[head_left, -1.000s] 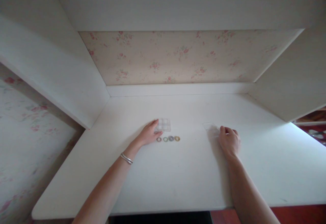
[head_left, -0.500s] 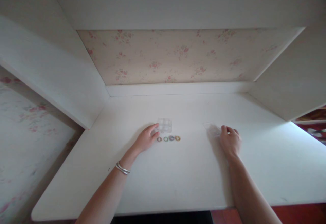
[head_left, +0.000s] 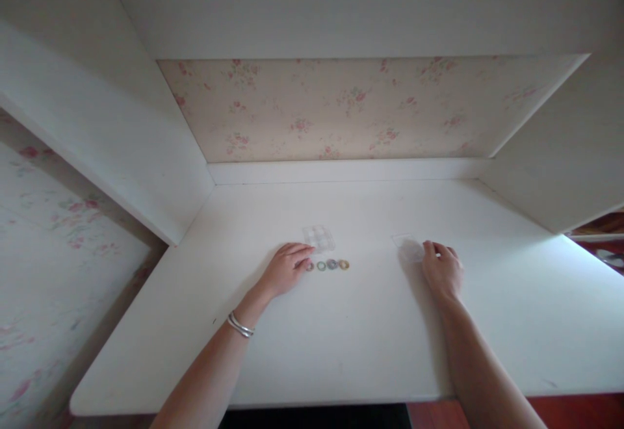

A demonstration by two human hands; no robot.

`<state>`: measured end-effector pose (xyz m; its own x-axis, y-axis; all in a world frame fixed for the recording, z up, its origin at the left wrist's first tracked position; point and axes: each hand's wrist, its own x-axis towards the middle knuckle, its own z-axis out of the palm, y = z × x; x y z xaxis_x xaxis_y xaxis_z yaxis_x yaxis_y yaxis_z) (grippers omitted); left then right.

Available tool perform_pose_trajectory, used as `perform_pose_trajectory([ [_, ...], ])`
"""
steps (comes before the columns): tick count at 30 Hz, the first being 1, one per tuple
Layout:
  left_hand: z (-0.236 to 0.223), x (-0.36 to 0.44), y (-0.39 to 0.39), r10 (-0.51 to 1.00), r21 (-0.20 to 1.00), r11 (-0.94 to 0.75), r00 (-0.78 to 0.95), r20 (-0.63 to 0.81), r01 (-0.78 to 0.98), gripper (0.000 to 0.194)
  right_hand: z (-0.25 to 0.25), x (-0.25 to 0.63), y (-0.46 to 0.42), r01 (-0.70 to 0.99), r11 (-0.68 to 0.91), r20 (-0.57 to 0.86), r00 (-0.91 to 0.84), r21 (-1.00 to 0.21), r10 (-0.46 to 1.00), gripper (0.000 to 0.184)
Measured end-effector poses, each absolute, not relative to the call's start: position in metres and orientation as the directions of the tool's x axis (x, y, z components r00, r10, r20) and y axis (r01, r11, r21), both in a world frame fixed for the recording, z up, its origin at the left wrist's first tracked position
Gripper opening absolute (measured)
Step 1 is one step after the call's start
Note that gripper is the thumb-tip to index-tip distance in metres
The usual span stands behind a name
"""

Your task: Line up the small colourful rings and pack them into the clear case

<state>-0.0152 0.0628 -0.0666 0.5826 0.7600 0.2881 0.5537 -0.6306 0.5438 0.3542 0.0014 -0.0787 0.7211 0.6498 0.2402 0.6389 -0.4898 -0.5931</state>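
Note:
Several small rings lie in a row on the white desk: a gold one [head_left: 344, 264], a grey one [head_left: 332, 264], a green one [head_left: 321, 265] and, at the left end, a brownish one [head_left: 311, 266] partly covered by my thumb. My left hand [head_left: 285, 269] rests beside it with thumb and fingers apart, fingertips by the near edge of a clear divided plastic case [head_left: 318, 238]. Whether the thumb touches the ring, I cannot tell. Farther right, my right hand [head_left: 442, 270] pinches a thin see-through plastic bag [head_left: 408, 247].
The white desk [head_left: 380, 338] has a low back ledge [head_left: 341, 171] under flowered wallpaper [head_left: 316, 110]. White side panels stand at left [head_left: 160, 156] and right [head_left: 546, 156], with a shelf [head_left: 351, 23] overhead. Items show beyond the right panel.
My left hand has shifted from the case's left edge to its near edge, its thumb now over the leftmost ring. The case has turned slightly. My right hand still holds the bag; the view shifted slightly.

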Motion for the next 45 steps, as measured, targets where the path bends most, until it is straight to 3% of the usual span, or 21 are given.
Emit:
perform_pose_trajectory([
  [26, -0.064, -0.013, 0.06, 0.76, 0.507, -0.633, 0.592, 0.267, 0.584, 0.038, -0.089, 0.362, 0.009, 0.648, -0.509, 0.22, 0.714, -0.567, 0.664, 0.043],
  [35, -0.059, -0.019, 0.057, 0.792, 0.589, -0.598, 0.516, 0.327, 0.544, 0.026, -0.083, 0.359, 0.007, 0.616, -0.497, 0.22, 0.735, -0.611, 0.641, 0.043],
  [45, -0.051, -0.02, 0.047, 0.678, 0.432, -0.725, 0.664, 0.316, 0.536, 0.014, -0.078, 0.338, 0.003, 0.645, -0.327, 0.341, 0.689, -0.691, 0.64, 0.043],
])
